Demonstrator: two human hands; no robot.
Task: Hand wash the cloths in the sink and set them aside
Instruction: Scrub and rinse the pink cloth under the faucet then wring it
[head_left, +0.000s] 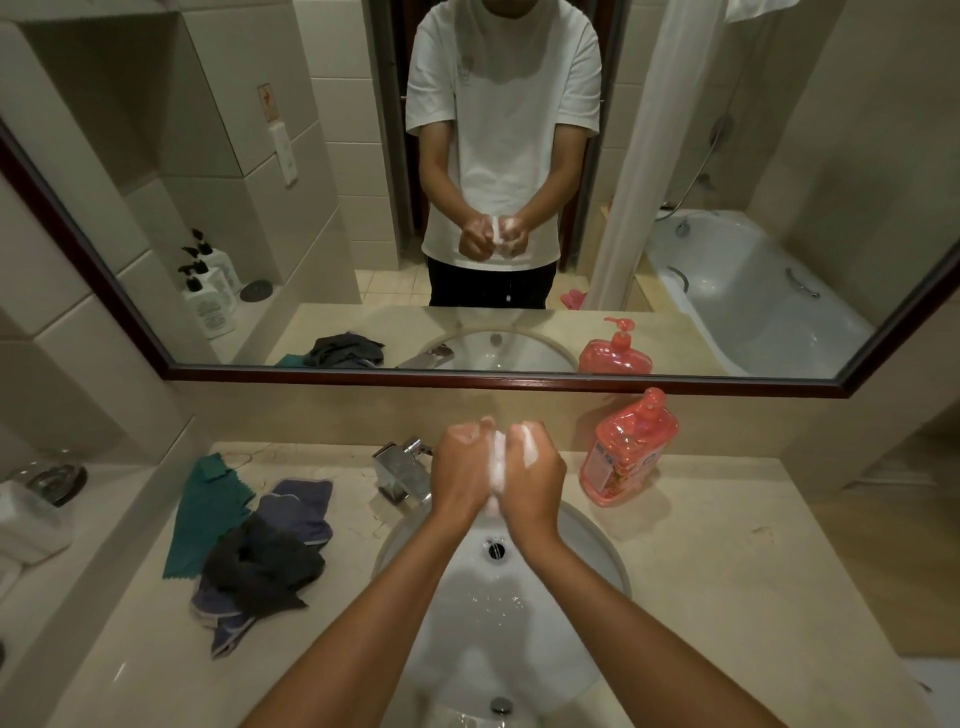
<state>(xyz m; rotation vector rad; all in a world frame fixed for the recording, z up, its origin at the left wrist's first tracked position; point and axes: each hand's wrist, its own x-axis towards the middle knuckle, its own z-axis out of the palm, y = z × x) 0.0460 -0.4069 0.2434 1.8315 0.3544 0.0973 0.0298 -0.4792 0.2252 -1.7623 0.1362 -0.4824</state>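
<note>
**Beige tiled bathroom, dim warm light**

Walled in large pale beige tiles (62, 322). Fitted with a cream stone counter (701, 571) running wall to wall. Hung above its back edge with a wide dark-wood-framed mirror (311, 182), reflecting a white bathtub (737, 291), a white shower curtain (654, 156) and a small-tiled beige floor (389, 288).

a pale stone worktop (727, 571) ran below the mirror, with a round white sink (597, 561) set into its middle. a chrome tap (397, 465) stood on it behind the basin's left rim. left of the sink lay a green cloth (205, 512), flat, and just beside it a heap of blue cloth (304, 501) with a dark grey cloth (262, 569) bunched on top. a red pump bottle (626, 452) stood upright near the back wall, right of the sink.
</note>
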